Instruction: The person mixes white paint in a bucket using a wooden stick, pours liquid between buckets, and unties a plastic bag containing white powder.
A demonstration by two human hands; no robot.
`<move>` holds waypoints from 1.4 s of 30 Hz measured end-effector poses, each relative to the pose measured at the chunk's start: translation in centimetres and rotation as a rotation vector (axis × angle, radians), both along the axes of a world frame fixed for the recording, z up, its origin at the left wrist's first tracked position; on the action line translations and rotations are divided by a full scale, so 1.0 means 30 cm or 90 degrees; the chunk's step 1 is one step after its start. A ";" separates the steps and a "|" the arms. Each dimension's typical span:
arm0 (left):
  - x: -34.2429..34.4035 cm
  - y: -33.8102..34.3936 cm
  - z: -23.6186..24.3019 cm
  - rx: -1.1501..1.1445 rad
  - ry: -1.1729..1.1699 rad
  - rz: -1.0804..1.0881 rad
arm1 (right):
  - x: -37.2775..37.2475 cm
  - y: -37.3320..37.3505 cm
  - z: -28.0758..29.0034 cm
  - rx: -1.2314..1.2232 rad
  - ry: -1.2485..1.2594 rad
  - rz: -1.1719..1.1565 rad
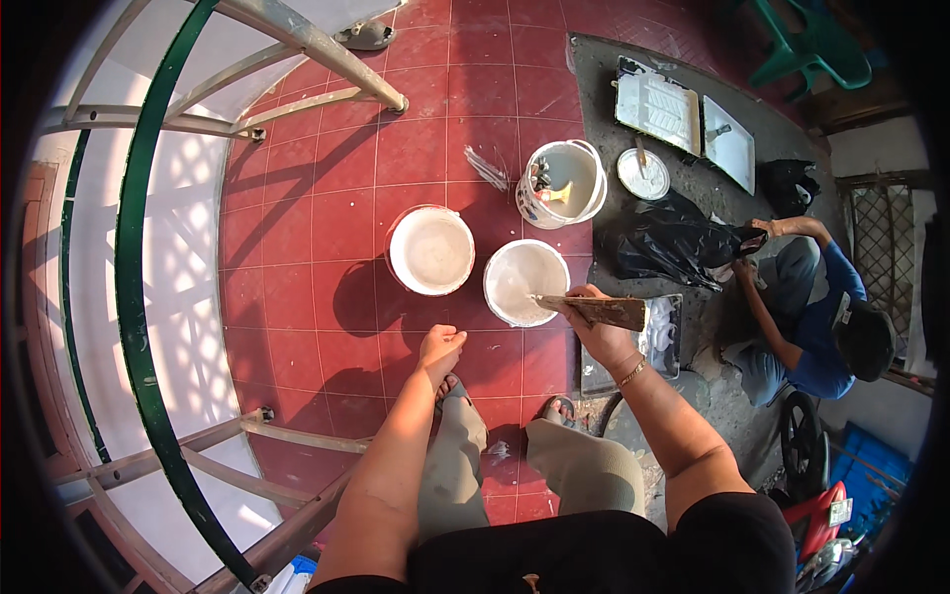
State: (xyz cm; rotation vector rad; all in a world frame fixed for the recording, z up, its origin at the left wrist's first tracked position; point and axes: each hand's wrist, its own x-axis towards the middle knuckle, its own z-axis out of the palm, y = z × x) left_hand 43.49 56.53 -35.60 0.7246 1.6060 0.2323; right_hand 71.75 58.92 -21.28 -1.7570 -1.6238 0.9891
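My right hand [594, 319] grips a flat wooden stick [616, 311] smeared with pale paint. Its narrow tip reaches over the right side of a white bucket [507, 262] that is coated white inside. Out in front of my left leg, my left hand [442, 350] is curled closed, and nothing shows in it. Ahead of that hand stands another bucket [400, 233], with pale, creamy white contents. A larger white pail [535, 211] beyond them holds cloudy liquid and a brush-like tool with a yellowish part.
Metal scaffold frames [322, 64] and a green pole [139, 277] stand at left. On the right, a person in blue [831, 332] crouches, handling a black plastic bag [658, 238]. Paint trays [658, 107], a white lid [643, 176] and a green chair [807, 45] lie beyond.
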 end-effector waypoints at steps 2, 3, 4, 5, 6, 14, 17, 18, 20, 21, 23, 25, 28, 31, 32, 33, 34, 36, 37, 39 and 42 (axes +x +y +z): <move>0.018 0.031 -0.016 0.034 -0.024 0.011 | 0.016 0.041 -0.017 0.038 -0.038 0.014; 0.005 0.039 -0.046 0.040 -0.024 0.014 | 0.019 0.062 -0.028 0.044 -0.038 0.017; -0.012 0.050 -0.075 0.053 -0.031 0.006 | 0.022 0.081 -0.038 0.055 0.003 -0.008; -0.028 0.059 -0.103 0.065 -0.038 -0.001 | 0.023 0.096 -0.047 0.066 0.044 -0.031; -0.028 0.074 -0.112 0.066 -0.040 -0.001 | 0.031 0.103 -0.061 0.067 0.042 -0.031; -0.066 0.179 -0.033 -0.114 -0.030 -0.161 | 0.074 0.075 -0.272 0.005 0.085 0.070; -0.136 0.207 -0.067 -0.177 -0.090 -0.198 | 0.044 0.128 -0.283 -0.035 0.108 0.100; -0.167 0.207 -0.111 -0.187 -0.092 -0.195 | 0.016 0.161 -0.254 -0.029 0.106 0.107; -0.181 0.231 -0.124 -0.191 -0.086 -0.231 | -0.027 0.212 -0.195 0.090 0.037 0.221; -0.191 0.248 -0.123 -0.196 -0.077 -0.267 | -0.036 0.229 -0.186 0.093 0.037 0.222; -0.214 0.275 -0.132 -0.205 -0.088 -0.283 | -0.045 0.252 -0.189 0.063 0.009 0.234; -0.231 0.290 -0.141 -0.187 -0.093 -0.284 | -0.003 0.266 -0.218 0.141 0.038 0.260; -0.283 0.293 -0.146 -0.165 -0.190 -0.169 | 0.071 0.252 -0.213 0.166 -0.090 0.302; -0.328 0.300 -0.175 -0.120 -0.335 -0.034 | 0.104 0.209 -0.199 0.011 -0.020 0.274; -0.344 0.294 -0.185 -0.108 -0.384 -0.010 | 0.096 0.189 -0.209 -0.022 0.039 0.275; -0.350 0.294 -0.196 -0.095 -0.434 0.010 | 0.079 0.177 -0.217 -0.012 0.037 0.279; -0.343 0.290 -0.201 -0.085 -0.435 0.009 | 0.050 0.165 -0.226 -0.064 0.093 0.280; -0.335 0.278 -0.201 -0.028 -0.370 0.076 | -0.010 0.160 -0.235 -0.092 0.186 0.274; -0.341 0.279 -0.207 -0.020 -0.367 0.077 | -0.021 0.169 -0.241 -0.085 0.188 0.278; -0.343 0.295 -0.207 -0.020 -0.316 0.099 | -0.026 0.197 -0.258 -0.099 0.247 0.210; -0.318 0.282 -0.188 -0.006 -0.264 0.113 | 0.028 0.198 -0.262 0.052 0.119 0.246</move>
